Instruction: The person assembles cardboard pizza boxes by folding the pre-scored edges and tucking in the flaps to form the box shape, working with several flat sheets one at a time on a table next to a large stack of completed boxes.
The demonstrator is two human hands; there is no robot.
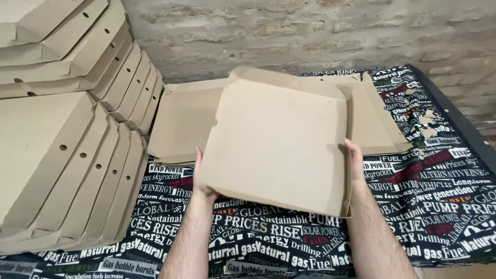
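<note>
I hold a folded brown cardboard pizza box (279, 139) tilted up above the table, its flat side facing me. My left hand (200, 181) grips its lower left edge, fingers behind the board. My right hand (355, 160) presses along its right edge with the fingers straight. Under and behind the box lies a pile of flat unfolded cardboard blanks (181, 121).
Stacks of folded brown boxes with round vent holes lean at the left (67, 170) and upper left (77, 46). A black cloth printed with white and coloured lettering (439, 206) covers the table. A rough brick wall (310, 31) stands behind.
</note>
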